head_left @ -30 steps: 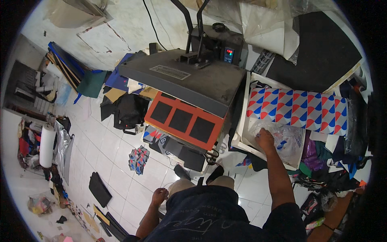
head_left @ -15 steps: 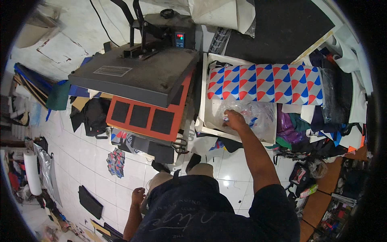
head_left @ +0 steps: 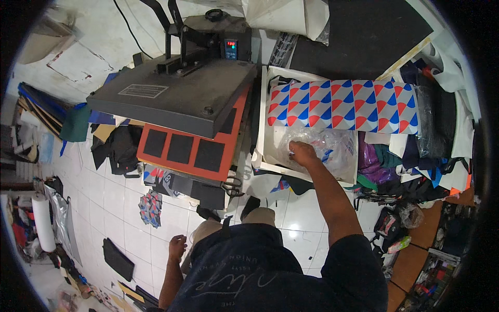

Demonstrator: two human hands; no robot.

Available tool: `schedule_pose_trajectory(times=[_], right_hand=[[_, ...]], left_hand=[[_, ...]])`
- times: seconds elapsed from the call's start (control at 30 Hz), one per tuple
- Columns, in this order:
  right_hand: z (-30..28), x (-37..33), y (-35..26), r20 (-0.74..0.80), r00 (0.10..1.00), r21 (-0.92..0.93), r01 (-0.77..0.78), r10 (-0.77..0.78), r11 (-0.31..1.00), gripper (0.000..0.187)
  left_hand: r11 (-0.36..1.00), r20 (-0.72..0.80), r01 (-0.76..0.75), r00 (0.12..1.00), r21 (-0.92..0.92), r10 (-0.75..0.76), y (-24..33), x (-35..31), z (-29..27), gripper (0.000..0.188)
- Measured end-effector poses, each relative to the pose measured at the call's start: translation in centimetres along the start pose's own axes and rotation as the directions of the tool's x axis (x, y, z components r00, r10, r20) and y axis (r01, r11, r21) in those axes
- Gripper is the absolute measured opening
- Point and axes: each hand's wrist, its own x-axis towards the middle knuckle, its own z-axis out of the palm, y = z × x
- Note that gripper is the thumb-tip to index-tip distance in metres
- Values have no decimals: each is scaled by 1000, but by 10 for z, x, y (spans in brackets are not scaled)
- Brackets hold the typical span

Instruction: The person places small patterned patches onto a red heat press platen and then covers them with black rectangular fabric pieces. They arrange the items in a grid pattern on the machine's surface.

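My right hand (head_left: 303,153) reaches into a white tray-like box (head_left: 262,148) on the right, its fingers curled together over a crumpled clear plastic bag (head_left: 338,148). Bits of blue and red show through the plastic. What the fingertips pinch, if anything, is too small to make out. Across the box's far part lies a roll of grey sheet (head_left: 343,106) printed with red and blue shapes. My left hand (head_left: 177,248) hangs beside my left thigh, holding nothing, its fingers loosely bent and slightly apart.
A heat press (head_left: 171,93) stands left of the box, its plate raised over an orange board (head_left: 189,156) bearing black squares. Scissors (head_left: 232,186) lie at its near corner. Printed pieces (head_left: 150,208) and a folded black cloth (head_left: 118,260) lie on the tiled floor. Fabrics (head_left: 379,161) crowd the right.
My right hand has stayed over the plastic bag, its fingers drawing closer together. My left hand has risen slightly, its fingers loosening. The view has shifted a little.
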Motion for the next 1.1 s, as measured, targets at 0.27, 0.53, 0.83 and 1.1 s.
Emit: schedule_pose_trajectory(times=[0.27, 0.53, 0.83, 1.1], right_hand=[[-16, -7, -9, -11, 1000, 49, -6, 6, 999, 29], [-27, -5, 0, -126, 983, 175, 155, -134, 972, 20], [-58, -25, -8, -20, 982, 770, -103, 185, 629, 26], [-62, -70, -53, -3, 947, 983, 61, 320, -171, 27]], left_hand=[[996, 14, 31, 999, 87, -32, -26, 7, -5, 32], [998, 18, 4, 1000, 68, -5, -8, 6, 0, 32], [990, 21, -61, 998, 126, 58, 11, -3, 5, 32], [936, 223, -353, 911, -8, 346, 124, -55, 51, 32]])
